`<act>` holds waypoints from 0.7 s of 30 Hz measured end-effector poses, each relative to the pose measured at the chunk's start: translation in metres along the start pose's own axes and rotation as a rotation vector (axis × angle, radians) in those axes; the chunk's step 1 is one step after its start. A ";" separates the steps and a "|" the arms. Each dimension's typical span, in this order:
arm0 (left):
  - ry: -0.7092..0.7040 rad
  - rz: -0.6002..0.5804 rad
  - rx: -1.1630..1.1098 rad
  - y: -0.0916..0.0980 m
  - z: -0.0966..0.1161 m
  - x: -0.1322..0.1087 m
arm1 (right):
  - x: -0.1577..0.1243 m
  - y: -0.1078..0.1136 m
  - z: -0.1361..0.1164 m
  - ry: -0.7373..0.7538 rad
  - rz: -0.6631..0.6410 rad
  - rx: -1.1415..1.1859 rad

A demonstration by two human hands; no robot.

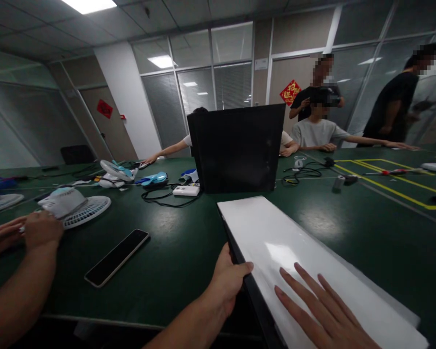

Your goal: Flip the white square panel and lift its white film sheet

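Note:
A long white panel (276,237) with a black left edge lies on the green table (174,252) in front of me. My left hand (228,278) grips that black edge near its closest end, thumb on top. My right hand (321,310) rests flat on the white face, fingers stretched out and apart. Beyond the far end of the panel stands a black computer case (236,150).
A black phone (116,257) lies left of my left hand. A co-worker's forearm and hands (29,242) reach in at the left by a white fan (76,206). More fans, cables and a white power strip (186,190) sit farther back. Other people are beyond the table.

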State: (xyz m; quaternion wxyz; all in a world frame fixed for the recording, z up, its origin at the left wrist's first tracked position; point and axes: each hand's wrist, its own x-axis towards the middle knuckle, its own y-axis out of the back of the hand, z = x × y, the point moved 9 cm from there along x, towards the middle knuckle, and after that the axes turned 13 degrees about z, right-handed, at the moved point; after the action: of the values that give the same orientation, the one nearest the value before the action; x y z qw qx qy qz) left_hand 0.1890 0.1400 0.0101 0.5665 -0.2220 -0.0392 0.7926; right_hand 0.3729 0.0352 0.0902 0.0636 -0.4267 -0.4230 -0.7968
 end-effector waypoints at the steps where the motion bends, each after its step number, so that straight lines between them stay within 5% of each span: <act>1: -0.006 0.024 0.000 0.001 -0.002 0.003 | -0.005 -0.012 -0.001 0.023 -0.017 -0.023; 5: -0.018 0.091 -0.003 0.001 -0.012 0.011 | -0.024 -0.038 -0.009 0.033 -0.049 -0.026; 11: 0.031 0.050 -0.035 -0.001 -0.016 0.017 | -0.025 -0.035 -0.008 0.167 -0.158 -0.243; 15: 0.081 0.008 -0.025 0.003 -0.018 0.015 | -0.054 -0.031 0.021 0.030 -0.202 -0.282; 21: 0.124 -0.016 -0.012 0.010 -0.020 0.007 | -0.165 -0.039 0.099 -0.447 -0.399 -0.154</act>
State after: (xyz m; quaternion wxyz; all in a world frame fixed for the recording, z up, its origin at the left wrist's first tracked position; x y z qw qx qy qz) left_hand 0.1865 0.1389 -0.0132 0.5729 -0.2738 -0.0108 0.7724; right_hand 0.5203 0.0893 -0.0280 -0.2212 -0.5036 -0.4404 -0.7096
